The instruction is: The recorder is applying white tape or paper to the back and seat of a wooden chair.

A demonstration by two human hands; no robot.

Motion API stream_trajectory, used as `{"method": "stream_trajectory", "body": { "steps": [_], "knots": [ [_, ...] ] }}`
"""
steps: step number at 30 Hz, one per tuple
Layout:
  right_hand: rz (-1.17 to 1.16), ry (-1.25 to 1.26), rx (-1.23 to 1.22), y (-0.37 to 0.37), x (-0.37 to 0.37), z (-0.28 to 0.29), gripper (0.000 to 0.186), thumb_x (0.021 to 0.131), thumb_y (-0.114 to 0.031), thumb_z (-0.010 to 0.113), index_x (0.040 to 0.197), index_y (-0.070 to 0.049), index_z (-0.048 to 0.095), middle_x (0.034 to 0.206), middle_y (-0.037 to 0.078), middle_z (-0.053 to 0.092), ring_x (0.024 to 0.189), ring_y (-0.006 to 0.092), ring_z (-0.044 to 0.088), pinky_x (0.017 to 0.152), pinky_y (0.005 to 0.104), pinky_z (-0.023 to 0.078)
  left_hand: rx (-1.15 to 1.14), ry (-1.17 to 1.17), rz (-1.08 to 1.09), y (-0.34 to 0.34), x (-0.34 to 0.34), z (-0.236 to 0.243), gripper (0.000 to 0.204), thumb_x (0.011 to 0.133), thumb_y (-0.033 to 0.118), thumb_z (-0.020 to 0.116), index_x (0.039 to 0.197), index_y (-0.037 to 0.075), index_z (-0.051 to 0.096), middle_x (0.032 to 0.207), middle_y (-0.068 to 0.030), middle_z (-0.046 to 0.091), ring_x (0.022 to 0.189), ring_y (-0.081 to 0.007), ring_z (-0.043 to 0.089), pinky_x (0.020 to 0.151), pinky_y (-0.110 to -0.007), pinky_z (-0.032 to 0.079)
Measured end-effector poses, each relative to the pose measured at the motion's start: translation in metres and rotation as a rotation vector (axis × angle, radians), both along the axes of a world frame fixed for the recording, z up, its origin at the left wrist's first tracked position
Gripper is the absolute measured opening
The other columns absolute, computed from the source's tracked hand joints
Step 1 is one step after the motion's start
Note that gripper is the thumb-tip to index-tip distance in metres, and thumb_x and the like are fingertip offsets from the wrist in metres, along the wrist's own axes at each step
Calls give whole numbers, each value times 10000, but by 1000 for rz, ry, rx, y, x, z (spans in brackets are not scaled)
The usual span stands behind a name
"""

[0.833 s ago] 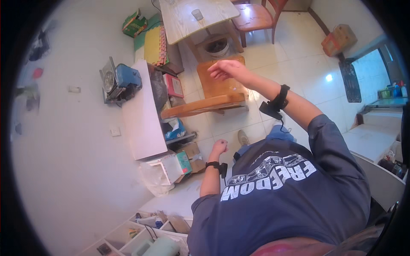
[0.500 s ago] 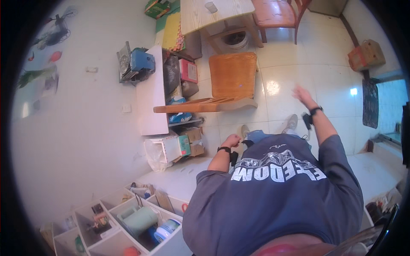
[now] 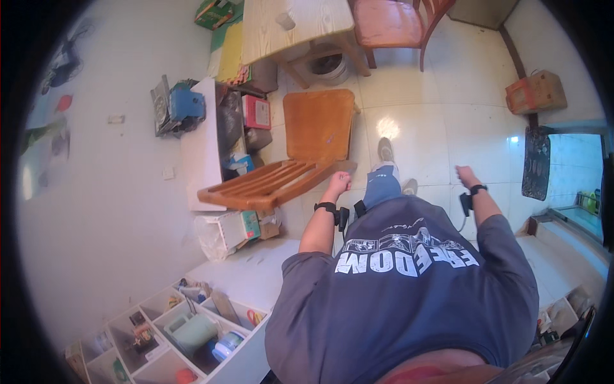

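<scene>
My left hand (image 3: 341,182) is held in front of my body with its fingers curled closed, and nothing shows in it. Just beyond it stands a wooden chair (image 3: 318,125) with a slatted back (image 3: 256,184); in this view the hand lies close to the chair's near corner, and I cannot tell if they touch. Out on the right, above the tiled floor, my right hand (image 3: 467,175) is loosely closed with nothing visible in it. Both wrists wear black straps with small devices. One shoe (image 3: 385,150) is forward on the tiles, the other shoe (image 3: 410,187) further back.
A light wooden table (image 3: 307,25) with a cup (image 3: 286,21) stands ahead, a second chair (image 3: 390,24) to its right. Along the left wall is a white shelf unit (image 3: 195,153) with boxes. A cardboard box (image 3: 536,93) sits far right. Behind me are white storage compartments (image 3: 163,307).
The view has shifted, and the chair now appears further left and nearer. One foot has stepped forward. My right hand has drawn back and closed; my left has swung forward.
</scene>
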State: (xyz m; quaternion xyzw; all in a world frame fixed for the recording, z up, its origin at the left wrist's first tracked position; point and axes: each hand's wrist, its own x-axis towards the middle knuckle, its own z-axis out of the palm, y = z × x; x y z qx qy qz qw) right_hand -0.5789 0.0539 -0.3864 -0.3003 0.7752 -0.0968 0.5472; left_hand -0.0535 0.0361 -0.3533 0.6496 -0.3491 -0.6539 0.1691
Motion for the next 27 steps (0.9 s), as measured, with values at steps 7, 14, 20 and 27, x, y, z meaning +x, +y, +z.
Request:
{"method": "stream_trajectory", "body": {
  "steps": [7,14,20,27],
  "knots": [
    [521,12,6,-125,107,51,404,811,-399,521,750,-14,627,585,84,580,482,190,533,471,330,433,364,29,388,-79,-9,-27,293,950,320,381,907,75,537,678,-50,589,441,-80,435,372,-232,374],
    [335,177,189,-215,19,72,384,821,-400,516,717,-36,580,579,50,530,442,142,460,398,295,378,14,411,942,-273,-19,-23,225,928,275,479,1044,85,512,835,-66,606,612,-97,552,442,-195,422],
    [149,92,69,-275,12,62,352,878,-380,458,761,-59,544,542,-5,435,398,103,340,354,269,260,118,280,961,-364,-11,-5,378,947,375,405,1054,38,540,863,-43,607,668,-116,574,479,-197,447],
    [199,-34,72,-336,8,25,223,855,-248,480,806,-43,553,561,28,482,409,125,402,351,270,297,223,-142,511,-322,-22,-21,454,922,460,354,833,90,602,507,31,417,391,-106,368,354,-269,287]
  ]
}}
